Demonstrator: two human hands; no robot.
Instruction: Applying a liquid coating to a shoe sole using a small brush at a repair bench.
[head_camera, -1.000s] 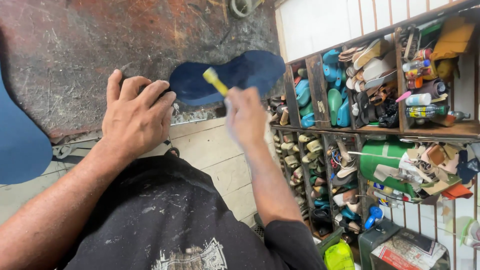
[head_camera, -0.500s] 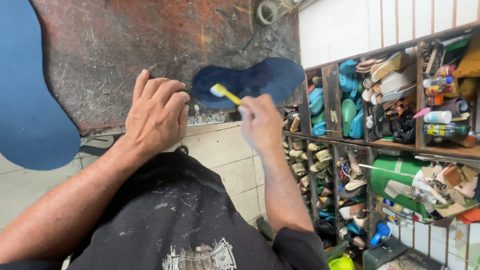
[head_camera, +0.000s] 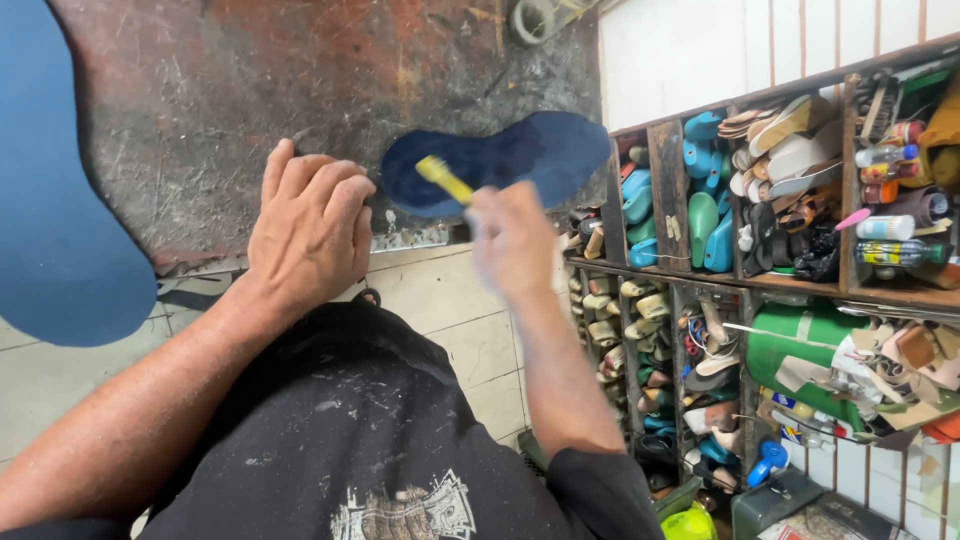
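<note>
Glue work sits near the edge: the dark blue sole-shaped insole (head_camera: 510, 160) lies flat on the scarred rust-brown worktop (head_camera: 250, 90), the right hand (head_camera: 515, 240) clenched around a yellow-handled brush (head_camera: 445, 180) — blurred mid-stroke. The left hand (head_camera: 310, 225) rests open beside it, not pinning it, so the piece may skid.

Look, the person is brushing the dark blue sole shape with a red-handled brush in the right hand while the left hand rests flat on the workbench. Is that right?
Not quite: the brush handle is yellow, not red, as the head view shows. The rest holds: the right hand holds it over the dark blue sole shape, and the left hand rests flat on the workbench.
</note>
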